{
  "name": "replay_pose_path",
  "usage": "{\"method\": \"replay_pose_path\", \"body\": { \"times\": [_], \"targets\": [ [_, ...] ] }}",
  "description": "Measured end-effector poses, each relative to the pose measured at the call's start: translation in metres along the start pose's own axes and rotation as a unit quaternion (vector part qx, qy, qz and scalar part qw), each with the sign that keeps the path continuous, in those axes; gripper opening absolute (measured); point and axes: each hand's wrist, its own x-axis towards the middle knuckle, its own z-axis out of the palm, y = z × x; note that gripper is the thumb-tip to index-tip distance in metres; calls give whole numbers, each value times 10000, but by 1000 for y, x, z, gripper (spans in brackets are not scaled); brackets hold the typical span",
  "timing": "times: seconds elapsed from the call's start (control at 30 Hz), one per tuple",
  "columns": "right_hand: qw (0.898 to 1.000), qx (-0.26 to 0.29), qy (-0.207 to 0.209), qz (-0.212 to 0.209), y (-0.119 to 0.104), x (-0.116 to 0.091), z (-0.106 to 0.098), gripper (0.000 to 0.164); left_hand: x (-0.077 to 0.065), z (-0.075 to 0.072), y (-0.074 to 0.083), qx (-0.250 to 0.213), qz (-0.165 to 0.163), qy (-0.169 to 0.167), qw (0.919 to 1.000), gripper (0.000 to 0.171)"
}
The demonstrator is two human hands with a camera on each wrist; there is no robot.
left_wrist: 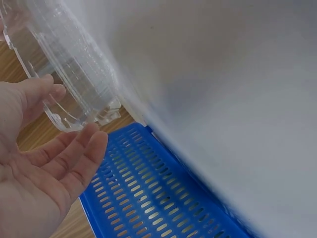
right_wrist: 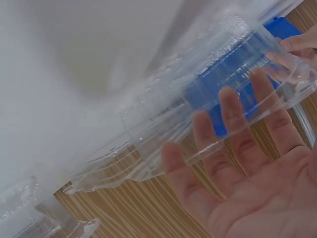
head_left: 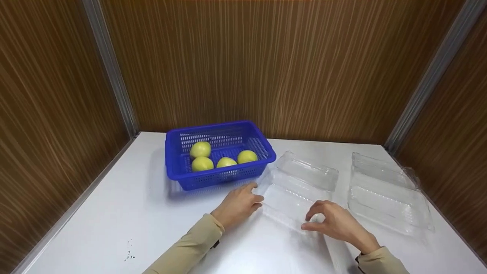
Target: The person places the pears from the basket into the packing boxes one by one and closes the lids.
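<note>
A clear plastic clamshell box [head_left: 293, 196] lies on the table with its hinged lid [head_left: 308, 171] folded open toward the back. At its left edge is my left hand [head_left: 239, 203], thumb and fingers parted about the corner; the left wrist view shows the fingertips [left_wrist: 96, 141] at the plastic rim. By the front right corner, my right hand [head_left: 333, 220] has its thumb and fingers apart. Its fingers [right_wrist: 233, 111] look straight and spread along the clear wall in the right wrist view, where the thumb is hidden. Whether they press the plastic is hard to tell.
Behind my left hand stands a blue perforated basket [head_left: 220, 180] holding several yellow-green, apple-like fruits [head_left: 200, 149]. A second open clear box [head_left: 388, 201] lies at the right of the white table [head_left: 114, 213]. Wood-patterned panels [head_left: 243, 68] close off the back and sides.
</note>
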Motion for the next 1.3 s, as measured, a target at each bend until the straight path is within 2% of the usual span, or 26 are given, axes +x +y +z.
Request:
{"method": "replay_pose_path", "body": {
  "times": [0.23, 0.37, 0.53, 0.7, 0.8, 0.9, 1.1, 1.3],
  "targets": [
    [9996, 71, -156, 214, -6, -2, -4, 18, -2, -7, -4, -131, 107, 109, 9998, 41],
    [9997, 92, -167, 129, -7, -1, -2, 17, -1, -17, -10, -368, 130, 370, 9986, 39],
    [9998, 55, -152, 140, -9, -2, -2, 16, 6, -34, -18, -502, -112, 669, 9964, 27],
    [9997, 51, -159, 178, -10, -5, -3, 18, 12, -47, -29, -550, -529, 1167, 9902, 20],
    [9997, 72, -162, 189, -11, -7, -3, 19, 14, -52, -38, -516, -870, 1531, 9830, 16],
    [9997, 45, -138, 206, -11, -8, -1, 18, 17, -55, -48, -532, -1302, 1739, 9747, 14],
    [9997, 4, -136, 225, -10, -11, 0, 18, 19, -59, -64, -525, -2102, 1662, 9620, 15],
    [9995, -21, -157, 268, -9, -12, -2, 18, 19, -62, -73, -469, -2443, 1522, 9565, 18]
  ]
}}
